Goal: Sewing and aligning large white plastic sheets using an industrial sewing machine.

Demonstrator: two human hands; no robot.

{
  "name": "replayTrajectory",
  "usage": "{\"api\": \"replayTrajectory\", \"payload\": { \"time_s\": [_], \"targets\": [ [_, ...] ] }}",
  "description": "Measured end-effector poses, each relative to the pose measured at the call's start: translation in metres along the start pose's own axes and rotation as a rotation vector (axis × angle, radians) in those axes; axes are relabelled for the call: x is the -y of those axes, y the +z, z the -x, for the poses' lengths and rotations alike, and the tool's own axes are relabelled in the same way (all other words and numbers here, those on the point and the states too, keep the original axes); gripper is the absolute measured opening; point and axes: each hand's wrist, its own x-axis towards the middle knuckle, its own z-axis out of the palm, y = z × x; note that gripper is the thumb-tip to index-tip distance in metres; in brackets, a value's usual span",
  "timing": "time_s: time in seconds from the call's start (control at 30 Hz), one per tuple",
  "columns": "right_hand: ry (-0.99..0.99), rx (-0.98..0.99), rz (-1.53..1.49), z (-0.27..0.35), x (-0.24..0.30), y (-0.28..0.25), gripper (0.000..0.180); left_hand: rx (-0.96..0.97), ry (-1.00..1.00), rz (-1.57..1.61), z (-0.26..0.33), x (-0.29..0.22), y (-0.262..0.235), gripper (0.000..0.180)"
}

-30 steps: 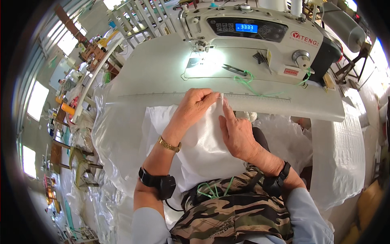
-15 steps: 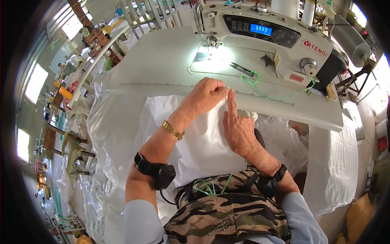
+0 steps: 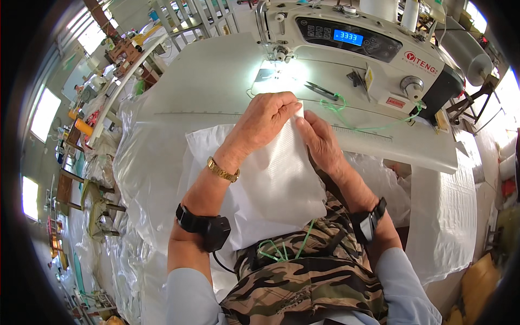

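Observation:
A white woven plastic sheet [image 3: 276, 179] hangs from my hands over my lap, its upper corner raised above the table's front edge. My left hand [image 3: 262, 122] is closed, pinching that corner between thumb and fingers. Just to its right, my right hand [image 3: 324, 145] is closed on the sheet's right edge, thumb on the near side and fingertips partly hidden. Beyond both hands stands a white sewing machine [image 3: 346, 40], its lamp lighting the needle area. The needle itself is lost in glare.
Black thread snips [image 3: 322, 91] and tangled green thread [image 3: 337, 108] lie on the machine table [image 3: 200, 76]. A ruler scale [image 3: 363, 134] runs along its front. Clear plastic sheeting [image 3: 132, 179] drapes at the left, and a white sheet stack [image 3: 441, 227] hangs at the right.
Both hands have moved up toward the machine, raising the sheet's corner. My right index finger, stretched out before, has bent, and the right hand has taken hold of the edge.

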Motion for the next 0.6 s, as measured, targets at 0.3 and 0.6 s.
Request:
{"api": "replayTrajectory", "payload": {
  "time_s": [0.3,0.6],
  "targets": [
    [-0.086,-0.135,0.303,-0.038,-0.004,0.026,0.026,0.095,-0.204,-0.103,-0.022,0.033,-0.029,0.032],
    [-0.207,0.014,1.193,-0.076,-0.023,0.036,0.045,0.178,-0.438,0.121,-0.042,0.088,-0.022,0.034]
  ]
}}
